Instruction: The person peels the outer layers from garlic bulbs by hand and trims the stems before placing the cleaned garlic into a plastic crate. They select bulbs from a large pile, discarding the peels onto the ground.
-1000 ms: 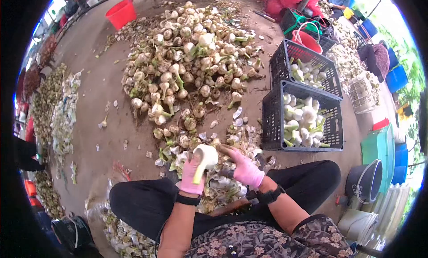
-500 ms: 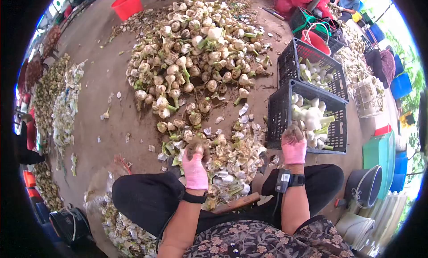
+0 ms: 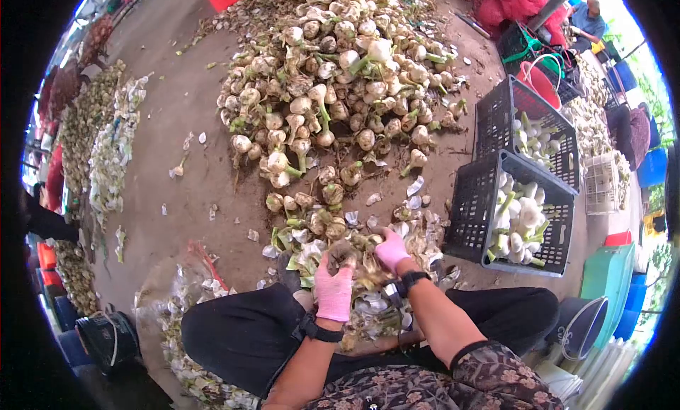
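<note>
In pink gloves with dirty fingertips, my left hand [image 3: 336, 286] and my right hand [image 3: 389, 251] are close together over the peeled skins [image 3: 368, 305] between my legs. My left fingers are closed around a garlic bulb, partly hidden by them. The right hand's fingers are bent at brownish, blurred skins beside that bulb; what they grip is unclear. Beyond the hands lies a large heap of unpeeled garlic [image 3: 340, 84] with green stems. A black crate [image 3: 471, 211] at the right holds white peeled bulbs [image 3: 520, 218].
Behind the near crate stands another black crate [image 3: 494, 119] with white bulbs. A red bucket [image 3: 540, 84] and a white crate [image 3: 602, 183] are farther right. A dark bucket [image 3: 581, 325] is beside my right knee. Another person [image 3: 588, 20] sits at the back right.
My right hand has moved left from the near crate to my left hand. The left hand has shifted slightly right and down. The camera view has also shifted.
</note>
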{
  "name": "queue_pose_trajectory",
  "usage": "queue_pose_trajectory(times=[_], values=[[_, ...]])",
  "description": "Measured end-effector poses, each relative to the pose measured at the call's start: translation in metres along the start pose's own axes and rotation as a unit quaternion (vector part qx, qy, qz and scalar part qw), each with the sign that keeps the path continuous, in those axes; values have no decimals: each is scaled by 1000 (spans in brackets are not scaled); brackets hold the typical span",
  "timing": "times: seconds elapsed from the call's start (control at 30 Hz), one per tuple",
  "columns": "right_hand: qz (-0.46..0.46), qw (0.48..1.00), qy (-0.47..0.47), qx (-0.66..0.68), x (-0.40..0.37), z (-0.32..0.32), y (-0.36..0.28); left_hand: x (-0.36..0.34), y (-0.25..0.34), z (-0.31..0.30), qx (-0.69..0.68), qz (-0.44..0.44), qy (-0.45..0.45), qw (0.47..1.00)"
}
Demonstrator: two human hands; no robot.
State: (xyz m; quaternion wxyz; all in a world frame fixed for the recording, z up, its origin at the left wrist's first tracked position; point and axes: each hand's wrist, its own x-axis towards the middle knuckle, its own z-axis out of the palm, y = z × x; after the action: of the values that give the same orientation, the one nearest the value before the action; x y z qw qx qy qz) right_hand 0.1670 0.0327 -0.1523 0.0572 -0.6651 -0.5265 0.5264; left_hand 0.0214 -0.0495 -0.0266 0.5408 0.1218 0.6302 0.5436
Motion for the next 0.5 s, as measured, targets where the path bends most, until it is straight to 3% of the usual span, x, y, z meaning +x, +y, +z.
queue_pose_trajectory(times=[0.03, 0.07, 0.13, 0.17, 0.23, 0.27, 0.33, 0.37, 0.4, 0.43, 0.5], values=[[42, 986, 7, 164, 3, 4, 18, 7, -7, -4, -1, 0, -37, 999], [53, 933, -36, 354, -19, -8, 5, 7, -9, -5, -4, -1, -36, 999], [114, 852, -126, 494, -35, -27, 12, 7, -7, -1, 220, 157, -72, 960], [111, 853, -124, 495, -46, -25, 8, 1, 3, 5, 283, 195, -79, 936], [-105, 834, -174, 512, -74, -20, -9, -5, -8, 7, 341, 234, -75, 907], [0, 756, -226, 614, -101, -36, -42, -7, -11, 7, 399, 267, -68, 874], [-76, 829, -186, 522, -121, -40, -64, -14, 7, 10, 324, 281, -101, 898], [-83, 828, -188, 521, -125, -41, -69, -16, 12, 8, 312, 263, -97, 908], [-162, 899, -90, 396, -128, -42, -73, -19, 17, 7, 299, 244, -93, 918], [-235, 937, 13, 256, -132, -44, -77, -25, 21, 8, 316, 278, -69, 905], [-260, 914, 4, 312, -146, -44, -92, -34, 30, 11, 347, 330, -61, 876]])
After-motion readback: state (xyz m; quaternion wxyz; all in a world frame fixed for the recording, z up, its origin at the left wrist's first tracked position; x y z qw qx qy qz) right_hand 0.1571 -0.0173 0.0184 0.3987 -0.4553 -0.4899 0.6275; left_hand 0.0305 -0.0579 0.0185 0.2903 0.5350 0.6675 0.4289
